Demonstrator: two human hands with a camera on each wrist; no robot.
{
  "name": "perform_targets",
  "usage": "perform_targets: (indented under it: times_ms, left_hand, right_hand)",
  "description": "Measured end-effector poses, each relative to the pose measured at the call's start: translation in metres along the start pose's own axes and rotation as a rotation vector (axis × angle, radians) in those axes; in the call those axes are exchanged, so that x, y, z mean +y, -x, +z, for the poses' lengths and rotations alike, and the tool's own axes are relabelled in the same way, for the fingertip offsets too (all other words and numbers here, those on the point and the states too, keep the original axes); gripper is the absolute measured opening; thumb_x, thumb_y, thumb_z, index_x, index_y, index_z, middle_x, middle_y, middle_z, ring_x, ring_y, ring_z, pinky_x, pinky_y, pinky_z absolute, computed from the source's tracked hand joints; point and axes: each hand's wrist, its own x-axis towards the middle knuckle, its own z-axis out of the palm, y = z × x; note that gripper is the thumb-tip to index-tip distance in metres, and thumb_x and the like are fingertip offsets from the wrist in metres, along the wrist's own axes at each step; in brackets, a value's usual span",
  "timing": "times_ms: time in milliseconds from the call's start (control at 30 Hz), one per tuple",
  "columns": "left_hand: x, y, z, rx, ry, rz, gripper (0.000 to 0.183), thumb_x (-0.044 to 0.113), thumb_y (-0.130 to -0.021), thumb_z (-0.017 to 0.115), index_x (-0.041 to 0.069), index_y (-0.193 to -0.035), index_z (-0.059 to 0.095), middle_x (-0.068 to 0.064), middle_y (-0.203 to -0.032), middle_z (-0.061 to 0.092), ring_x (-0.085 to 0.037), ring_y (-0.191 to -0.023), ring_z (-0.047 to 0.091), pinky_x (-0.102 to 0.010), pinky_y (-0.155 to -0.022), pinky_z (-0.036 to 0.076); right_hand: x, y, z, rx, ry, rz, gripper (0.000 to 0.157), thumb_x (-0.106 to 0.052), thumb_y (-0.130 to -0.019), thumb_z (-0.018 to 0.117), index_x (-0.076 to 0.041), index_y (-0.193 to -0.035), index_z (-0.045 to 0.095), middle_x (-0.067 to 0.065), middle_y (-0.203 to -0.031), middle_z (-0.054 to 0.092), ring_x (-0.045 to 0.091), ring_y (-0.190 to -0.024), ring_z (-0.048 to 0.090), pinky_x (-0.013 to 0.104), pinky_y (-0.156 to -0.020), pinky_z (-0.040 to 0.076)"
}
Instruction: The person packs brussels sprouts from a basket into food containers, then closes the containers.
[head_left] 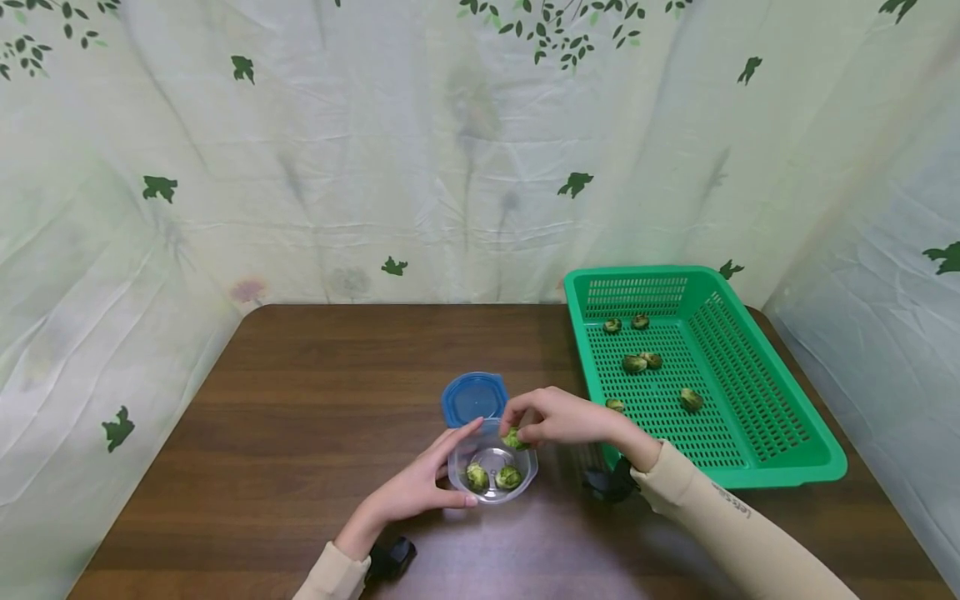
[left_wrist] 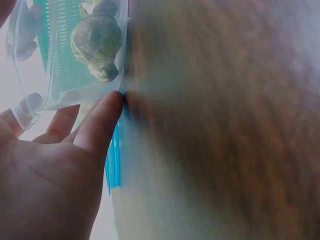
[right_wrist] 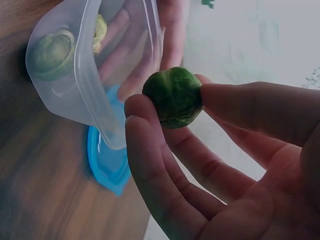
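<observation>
A clear plastic container [head_left: 531, 477] stands on the table with two Brussels sprouts [head_left: 508, 477] inside. My left hand [head_left: 414, 485] holds its left side, thumb at the front and fingers behind. In the left wrist view, fingertips touch the container wall beside a sprout [left_wrist: 97, 42]. Over the container's back right rim, my right hand [head_left: 564, 415] pinches a green Brussels sprout [right_wrist: 173, 97] between thumb and fingertips. A blue lid [head_left: 474, 400] lies just behind the container.
To the right stands a green plastic basket [head_left: 780, 375] with several Brussels sprouts [head_left: 691, 400] spread over its floor. The brown wooden table [head_left: 337, 375] ends at a printed curtain [head_left: 420, 167] behind. Dark wrist devices [head_left: 611, 483] sit under both wrists.
</observation>
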Motion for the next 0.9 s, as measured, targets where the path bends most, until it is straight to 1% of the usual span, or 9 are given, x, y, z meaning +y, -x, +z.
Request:
perform_targets:
  times_ms: [200, 367, 467, 567, 667, 767, 833, 900]
  left_hand:
    - [0.001, 0.001, 0.0, 0.001, 0.001, -0.01, 0.09, 0.022, -0.083, 0.077, 0.026, -0.153, 0.02, -0.009, -0.153, 0.02, -0.029, -0.136, 0.027, -0.043, -0.103, 0.037]
    - [0.001, 0.001, 0.0, -0.001, 0.002, -0.006, 0.09, 0.021, -0.083, 0.076, 0.025, -0.153, 0.02, -0.009, -0.153, 0.02, -0.03, -0.136, 0.026, -0.044, -0.103, 0.037]
    - [0.001, 0.0, 0.0, 0.001, 0.001, -0.004, 0.09, 0.02, -0.083, 0.076, 0.024, -0.153, 0.02, -0.01, -0.152, 0.02, -0.03, -0.136, 0.026, -0.044, -0.103, 0.037]
    - [0.002, 0.0, 0.0, 0.007, -0.002, -0.001, 0.09, 0.019, -0.083, 0.076, 0.023, -0.153, 0.021, -0.01, -0.152, 0.021, -0.03, -0.136, 0.026, -0.044, -0.103, 0.037]
    - [0.003, -0.001, 0.001, 0.012, -0.004, 0.001, 0.089, 0.019, -0.083, 0.077, 0.022, -0.153, 0.021, -0.011, -0.151, 0.022, -0.031, -0.136, 0.026, -0.045, -0.103, 0.037]
    - [0.004, -0.001, 0.001, 0.013, -0.005, -0.008, 0.09, 0.02, -0.083, 0.077, 0.022, -0.153, 0.021, -0.012, -0.15, 0.022, -0.03, -0.135, 0.027, -0.045, -0.103, 0.036]
    - [0.005, 0.0, 0.001, 0.013, -0.003, -0.01, 0.09, 0.02, -0.083, 0.077, 0.022, -0.153, 0.021, -0.013, -0.15, 0.022, -0.03, -0.135, 0.028, -0.045, -0.103, 0.036]
    - [0.005, 0.0, 0.001, 0.014, -0.001, -0.008, 0.091, 0.02, -0.082, 0.077, 0.021, -0.153, 0.021, -0.013, -0.15, 0.023, -0.03, -0.135, 0.028, -0.045, -0.103, 0.036]
  right_hand:
    - [0.0, -0.007, 0.006, -0.009, 0.048, 0.013, 0.02, 0.005, -0.088, 0.055, -0.007, -0.098, 0.068, -0.001, -0.092, 0.064, 0.014, -0.068, 0.063, 0.024, -0.061, 0.052]
    - [-0.002, -0.01, 0.01, -0.007, 0.087, 0.037, 0.02, 0.007, -0.085, 0.056, -0.006, -0.094, 0.068, -0.001, -0.086, 0.063, 0.014, -0.064, 0.06, 0.023, -0.058, 0.05]
    - [-0.003, -0.01, 0.01, -0.014, 0.092, 0.053, 0.018, 0.006, -0.086, 0.056, -0.005, -0.094, 0.068, 0.002, -0.085, 0.064, 0.013, -0.064, 0.059, 0.023, -0.058, 0.049]
    - [-0.004, -0.009, 0.009, -0.021, 0.094, 0.057, 0.017, 0.003, -0.087, 0.056, -0.004, -0.096, 0.068, 0.007, -0.088, 0.065, 0.012, -0.064, 0.059, 0.023, -0.058, 0.049]
    - [-0.004, -0.006, 0.007, -0.022, 0.072, 0.066, 0.016, 0.002, -0.089, 0.056, -0.002, -0.098, 0.068, 0.01, -0.093, 0.066, 0.012, -0.065, 0.06, 0.028, -0.06, 0.052]
    - [-0.003, -0.003, 0.005, -0.012, 0.03, 0.072, 0.015, 0.001, -0.09, 0.056, -0.002, -0.099, 0.068, 0.011, -0.096, 0.066, 0.016, -0.067, 0.062, 0.037, -0.064, 0.055]
    - [-0.004, -0.001, 0.003, 0.0, 0.002, 0.076, 0.015, 0.0, -0.09, 0.056, -0.003, -0.098, 0.068, 0.009, -0.095, 0.066, 0.019, -0.068, 0.063, 0.042, -0.066, 0.055]
    - [-0.004, 0.002, 0.0, 0.013, -0.021, 0.073, 0.015, 0.0, -0.091, 0.056, -0.005, -0.098, 0.068, 0.01, -0.095, 0.066, 0.022, -0.069, 0.063, 0.044, -0.067, 0.055]
